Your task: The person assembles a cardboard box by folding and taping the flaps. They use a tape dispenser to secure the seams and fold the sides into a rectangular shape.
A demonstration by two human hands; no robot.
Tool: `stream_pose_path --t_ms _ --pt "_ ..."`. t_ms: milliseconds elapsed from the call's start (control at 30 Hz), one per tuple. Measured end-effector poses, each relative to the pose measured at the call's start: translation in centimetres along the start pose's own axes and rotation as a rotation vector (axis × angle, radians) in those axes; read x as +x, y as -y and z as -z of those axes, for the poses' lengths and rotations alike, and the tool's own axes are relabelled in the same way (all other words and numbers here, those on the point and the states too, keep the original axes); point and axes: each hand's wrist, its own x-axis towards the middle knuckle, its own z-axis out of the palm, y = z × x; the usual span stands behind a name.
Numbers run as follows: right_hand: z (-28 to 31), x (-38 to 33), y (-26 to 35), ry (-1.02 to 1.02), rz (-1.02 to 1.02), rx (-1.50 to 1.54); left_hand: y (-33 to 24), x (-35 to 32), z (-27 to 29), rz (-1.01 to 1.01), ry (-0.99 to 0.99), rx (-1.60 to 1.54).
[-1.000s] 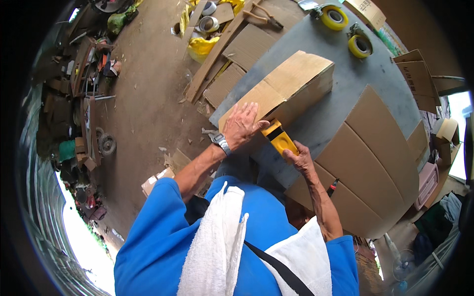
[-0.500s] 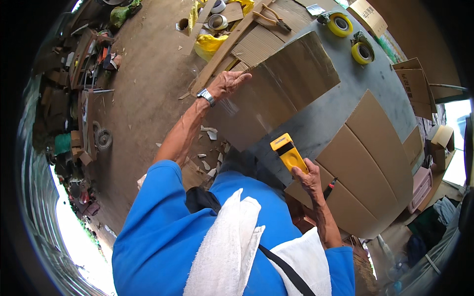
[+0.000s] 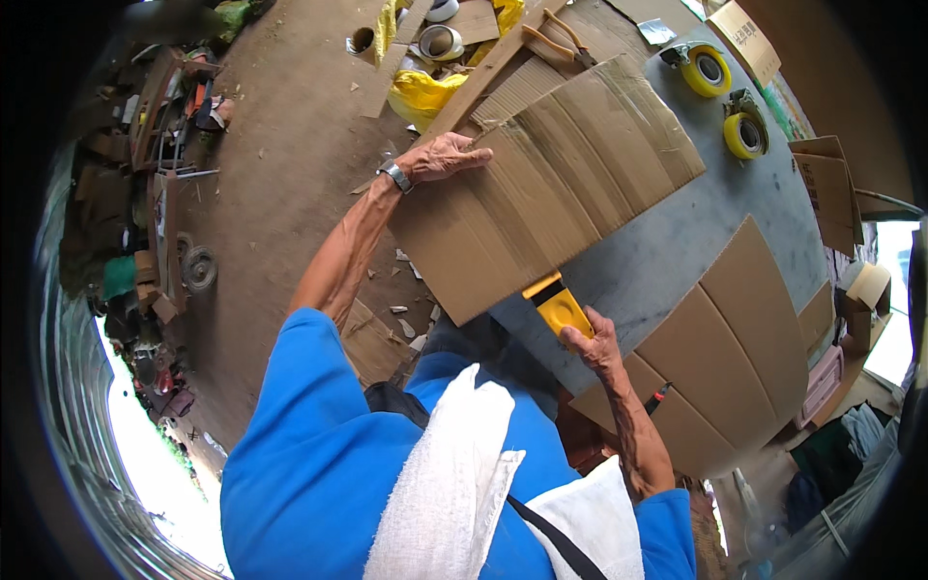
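Note:
A large flattened brown cardboard sheet (image 3: 546, 184) lies across the near-left part of a grey table (image 3: 657, 261). My left hand (image 3: 447, 157), with a wristwatch on the wrist, presses on the sheet's far-left edge, arm stretched out. My right hand (image 3: 592, 345) grips a yellow utility knife (image 3: 555, 304) at the sheet's near edge; its front end meets the cardboard there, and the blade itself is too small to make out.
Two yellow tape rolls (image 3: 727, 101) sit at the table's far end. More flat cardboard (image 3: 735, 358) covers the table's right side. A wooden plank (image 3: 483, 77), pliers (image 3: 559, 43), a yellow bag (image 3: 425, 95) and scraps lie beyond the sheet. Clutter lines the dirt floor at left.
The cardboard has gone from a folded, raised box shape to a flat sheet. My left hand moved from near the knife out to the sheet's far-left edge. The knife stayed at the near edge.

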Motion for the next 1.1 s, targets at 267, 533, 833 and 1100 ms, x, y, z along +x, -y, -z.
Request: stream_pose_path --t_ms 267,533,833,1100 --pt "1.4 -11.8 -1.7 -0.211 -0.174 0.011 -2.1 3.2 -15.3 -0.024 0.273 -0.346" --pt "1.2 -10.0 -2.8 -0.271 -0.136 -0.023 -2.4 2.6 -19.8 -0.571 -0.15 0.273" --pt "1.8 -10.2 -5.4 -0.203 -0.048 0.17 -9.4 -10.3 -25.8 -0.306 -0.132 0.512" --pt "3.2 -16.6 -5.3 -0.237 0.024 0.072 -8.6 -8.0 -19.9 -0.267 -0.011 -0.055"
